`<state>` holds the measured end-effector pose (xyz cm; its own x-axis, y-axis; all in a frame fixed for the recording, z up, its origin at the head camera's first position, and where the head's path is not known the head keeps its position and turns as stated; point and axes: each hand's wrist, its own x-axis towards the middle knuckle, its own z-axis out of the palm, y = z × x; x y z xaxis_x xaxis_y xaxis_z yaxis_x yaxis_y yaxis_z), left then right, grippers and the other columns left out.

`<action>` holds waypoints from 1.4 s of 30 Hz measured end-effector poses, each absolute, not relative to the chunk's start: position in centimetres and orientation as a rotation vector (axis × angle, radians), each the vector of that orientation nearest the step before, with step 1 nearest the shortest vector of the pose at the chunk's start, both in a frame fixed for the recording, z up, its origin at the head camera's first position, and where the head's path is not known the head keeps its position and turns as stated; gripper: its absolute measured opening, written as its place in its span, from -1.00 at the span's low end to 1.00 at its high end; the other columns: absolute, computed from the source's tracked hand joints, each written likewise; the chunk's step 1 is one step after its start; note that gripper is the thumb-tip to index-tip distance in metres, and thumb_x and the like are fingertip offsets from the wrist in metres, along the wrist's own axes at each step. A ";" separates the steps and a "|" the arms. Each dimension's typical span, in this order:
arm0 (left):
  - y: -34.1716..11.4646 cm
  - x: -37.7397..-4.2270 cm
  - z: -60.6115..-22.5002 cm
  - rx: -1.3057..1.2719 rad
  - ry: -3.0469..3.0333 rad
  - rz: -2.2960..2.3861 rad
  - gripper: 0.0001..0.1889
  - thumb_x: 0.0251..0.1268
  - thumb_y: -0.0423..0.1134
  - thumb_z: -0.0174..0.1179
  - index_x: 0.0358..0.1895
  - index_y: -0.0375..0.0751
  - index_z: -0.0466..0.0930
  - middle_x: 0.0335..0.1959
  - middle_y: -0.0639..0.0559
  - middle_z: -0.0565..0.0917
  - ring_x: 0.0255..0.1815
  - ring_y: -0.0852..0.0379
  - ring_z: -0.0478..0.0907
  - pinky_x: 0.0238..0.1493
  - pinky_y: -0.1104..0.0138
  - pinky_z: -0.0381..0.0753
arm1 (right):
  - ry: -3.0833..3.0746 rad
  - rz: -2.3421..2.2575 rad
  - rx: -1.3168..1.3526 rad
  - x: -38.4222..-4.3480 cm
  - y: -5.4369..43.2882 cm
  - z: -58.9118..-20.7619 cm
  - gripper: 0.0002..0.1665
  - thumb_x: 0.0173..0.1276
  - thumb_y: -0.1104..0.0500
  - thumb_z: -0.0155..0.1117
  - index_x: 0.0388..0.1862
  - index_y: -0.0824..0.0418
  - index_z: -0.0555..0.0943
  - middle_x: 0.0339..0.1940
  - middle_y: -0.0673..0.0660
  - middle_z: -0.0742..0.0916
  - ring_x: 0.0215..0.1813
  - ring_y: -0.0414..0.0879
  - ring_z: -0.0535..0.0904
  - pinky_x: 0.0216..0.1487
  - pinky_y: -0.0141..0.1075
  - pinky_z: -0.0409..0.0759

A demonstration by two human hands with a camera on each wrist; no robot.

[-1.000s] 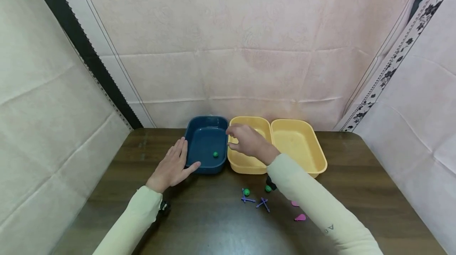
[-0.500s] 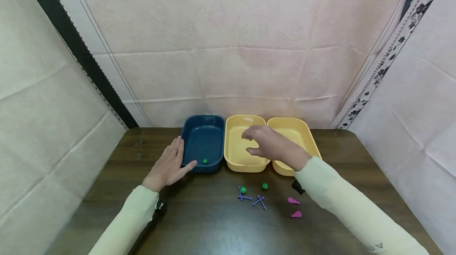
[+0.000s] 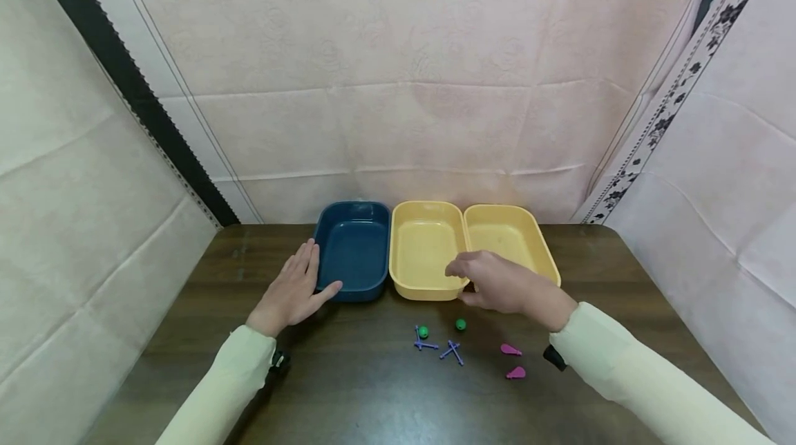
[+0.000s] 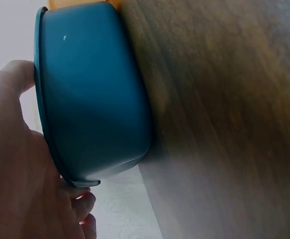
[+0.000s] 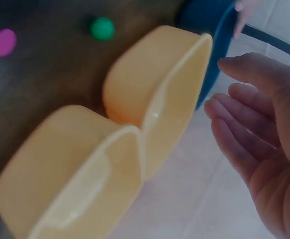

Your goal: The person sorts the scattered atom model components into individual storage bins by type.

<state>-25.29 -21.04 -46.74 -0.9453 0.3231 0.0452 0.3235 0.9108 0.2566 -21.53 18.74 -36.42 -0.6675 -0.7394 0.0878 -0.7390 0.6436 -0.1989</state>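
Observation:
My left hand [image 3: 289, 296] rests against the left rim of the blue plastic bin [image 3: 353, 244], fingers straight and thumb near its front corner. In the left wrist view the hand [image 4: 23, 164] touches that bin's rim [image 4: 41, 99]. My right hand [image 3: 506, 286] hovers over the front of the yellow bins, fingers loosely bent and holding nothing. The right wrist view shows a gap between its thumb and fingers [image 5: 239, 129]. Beneath it are the middle yellow bin [image 3: 425, 248] and the right yellow bin [image 3: 504, 231]. No ball shows inside the blue bin from here.
In front of the bins lie a green ball [image 3: 423, 332] and another green ball [image 3: 461, 324]. Near them are a purple stick-like piece [image 3: 425, 345] and a crossed purple piece [image 3: 451, 352]. Two pink teardrop pieces [image 3: 515, 373] lie farther right. Cloth hangs behind the table.
My right hand has moved right and toward me, from beside the blue bin to the front of the yellow bins. The green ball seen inside the blue bin earlier rolled forward and is out of sight.

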 end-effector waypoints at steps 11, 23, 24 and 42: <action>-21.0 -25.1 -46.6 -0.516 -3.062 -0.412 0.10 0.55 0.43 -0.10 0.70 -0.46 -0.17 0.76 -0.36 -0.15 0.78 -0.36 -0.15 0.74 -0.22 -0.06 | 2.777 -0.343 -1.231 -20.3 19.9 -40.4 -0.63 0.29 0.31 0.54 0.08 0.30 0.73 -0.07 0.13 0.81 -0.12 -0.15 0.71 -0.06 -0.27 0.79; -21.2 -25.4 -46.9 -0.511 -3.080 -0.407 0.11 0.54 0.46 -0.12 0.71 -0.44 -0.21 0.77 -0.33 -0.19 0.78 -0.34 -0.18 0.75 -0.19 -0.10 | 2.803 -0.337 -1.190 -20.0 20.3 -45.0 -0.67 0.25 0.31 0.57 -0.01 0.25 0.73 -0.10 0.10 0.78 -0.10 -0.19 0.66 -0.07 -0.27 0.76; -21.2 -25.4 -46.9 -0.510 -3.081 -0.405 0.11 0.54 0.46 -0.12 0.71 -0.44 -0.20 0.77 -0.33 -0.19 0.78 -0.35 -0.17 0.75 -0.19 -0.10 | 2.813 -0.331 -1.183 -20.0 20.2 -45.3 -0.67 0.25 0.31 0.57 0.00 0.25 0.73 -0.11 0.09 0.78 -0.11 -0.20 0.65 -0.08 -0.27 0.76; -21.2 -25.5 -47.0 -0.521 -3.073 -0.423 0.11 0.55 0.44 -0.11 0.71 -0.43 -0.20 0.78 -0.32 -0.19 0.79 -0.34 -0.18 0.74 -0.21 -0.10 | 2.780 -0.486 -1.167 -20.6 19.7 -45.2 -0.84 0.27 0.29 0.52 -0.19 0.15 0.73 -0.23 0.01 0.73 -0.24 -0.24 0.59 -0.22 -0.46 0.66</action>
<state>-25.49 -21.21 -47.00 -0.9451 0.3241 0.0405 0.3230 0.9090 0.2634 -20.56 19.67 -45.17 -0.7048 -0.7082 0.0420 -0.6804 0.6580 -0.3227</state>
